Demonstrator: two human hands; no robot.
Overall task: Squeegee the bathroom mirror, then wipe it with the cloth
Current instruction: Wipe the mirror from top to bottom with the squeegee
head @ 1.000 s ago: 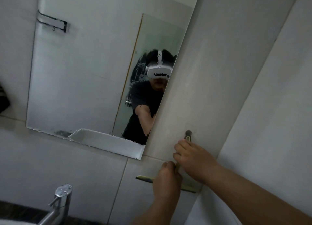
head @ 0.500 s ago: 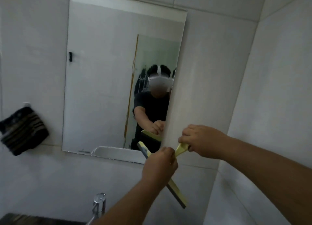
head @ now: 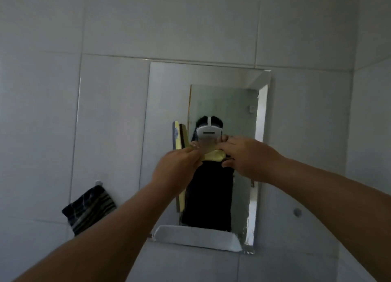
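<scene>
The rectangular mirror [head: 165, 104] hangs on the white tiled wall straight ahead. Both my hands hold a yellow squeegee [head: 213, 155] in front of its middle. The blade [head: 182, 137] stands upright at the left, with its lower end showing below my left wrist. My left hand [head: 177, 169] grips the handle close to the blade. My right hand [head: 249, 156] pinches the handle's far end. I cannot tell whether the blade touches the glass. A dark striped cloth [head: 88, 209] hangs from a hook on the wall, left of the mirror and lower.
The mirror reflects a person in dark clothes and a white ledge along its bottom edge. A small round stud [head: 297, 212] sits on the wall right of the mirror. The side wall meets the mirror wall at the corner [head: 352, 133].
Both hands have lifted the squeegee from below the mirror's lower right corner to its middle. The blade turned from slanted to upright. The view swung up and to face the mirror.
</scene>
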